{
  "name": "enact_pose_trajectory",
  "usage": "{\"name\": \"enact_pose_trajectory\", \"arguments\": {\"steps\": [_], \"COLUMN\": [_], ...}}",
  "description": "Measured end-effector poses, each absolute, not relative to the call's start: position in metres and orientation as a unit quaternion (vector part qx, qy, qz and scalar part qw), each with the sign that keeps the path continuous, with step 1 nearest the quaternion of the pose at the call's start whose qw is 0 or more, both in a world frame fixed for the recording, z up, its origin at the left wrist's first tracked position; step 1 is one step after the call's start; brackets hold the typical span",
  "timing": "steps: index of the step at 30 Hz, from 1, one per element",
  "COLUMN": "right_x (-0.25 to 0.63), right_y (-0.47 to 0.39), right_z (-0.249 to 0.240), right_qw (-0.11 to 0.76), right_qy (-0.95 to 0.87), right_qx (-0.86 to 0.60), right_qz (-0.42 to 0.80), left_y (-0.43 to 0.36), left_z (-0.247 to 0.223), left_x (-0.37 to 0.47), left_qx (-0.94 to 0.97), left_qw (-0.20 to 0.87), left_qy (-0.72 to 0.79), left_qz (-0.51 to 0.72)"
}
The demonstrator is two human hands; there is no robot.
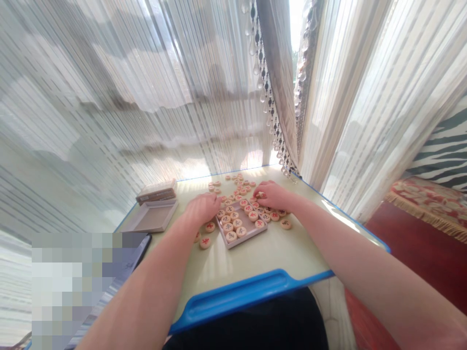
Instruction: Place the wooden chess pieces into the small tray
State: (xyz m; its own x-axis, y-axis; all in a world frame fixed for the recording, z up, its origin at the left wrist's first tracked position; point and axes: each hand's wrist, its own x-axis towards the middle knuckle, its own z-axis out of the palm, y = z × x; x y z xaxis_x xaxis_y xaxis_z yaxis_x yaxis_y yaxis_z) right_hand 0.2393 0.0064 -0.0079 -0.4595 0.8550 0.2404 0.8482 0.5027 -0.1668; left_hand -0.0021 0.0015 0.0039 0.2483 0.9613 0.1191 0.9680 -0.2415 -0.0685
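Observation:
Round wooden Chinese chess pieces with red or black characters lie in and around a shallow box tray (247, 239). Inside it, pieces line the left side and the upper right, leaving bare floor between. At the tray's left edge is my left hand (205, 208), its fingers bent together; whatever is under the fingertips is hidden. My right hand (273, 195) is beyond the tray's upper right corner, fingers curled down around a Chinese chess piece (261, 195) among other loose ones. A single black-marked piece (285, 224) lies right of the tray, and a red-marked piece (205, 242) lies left of it.
More loose pieces (241, 184) are scattered toward the table's far edge. A shallow box lid (155, 216) and a closed box (156, 190) sit at the left. The pale tabletop (255, 262) has a raised blue rim (241, 290) in front. Striped curtains (204, 121) hang behind.

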Motion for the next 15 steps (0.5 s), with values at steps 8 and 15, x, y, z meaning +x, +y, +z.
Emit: {"name": "enact_pose_trajectory", "arguments": {"steps": [8,15], "right_x": [0.2387,0.2388], "right_y": [0.0056,0.0052], "right_z": [-0.0054,-0.0045], "right_qw": [0.133,0.136], "right_qy": [-0.875,-0.872], "right_qx": [-0.466,-0.469], "right_qz": [0.012,0.020], "left_y": [0.0025,0.0046], "left_z": [0.0037,0.0020], "left_x": [-0.0021,-0.0023], "left_qx": [-0.790,-0.773], "left_qw": [0.069,0.071], "left_qy": [-0.609,-0.630], "left_qz": [-0.026,-0.034]}}
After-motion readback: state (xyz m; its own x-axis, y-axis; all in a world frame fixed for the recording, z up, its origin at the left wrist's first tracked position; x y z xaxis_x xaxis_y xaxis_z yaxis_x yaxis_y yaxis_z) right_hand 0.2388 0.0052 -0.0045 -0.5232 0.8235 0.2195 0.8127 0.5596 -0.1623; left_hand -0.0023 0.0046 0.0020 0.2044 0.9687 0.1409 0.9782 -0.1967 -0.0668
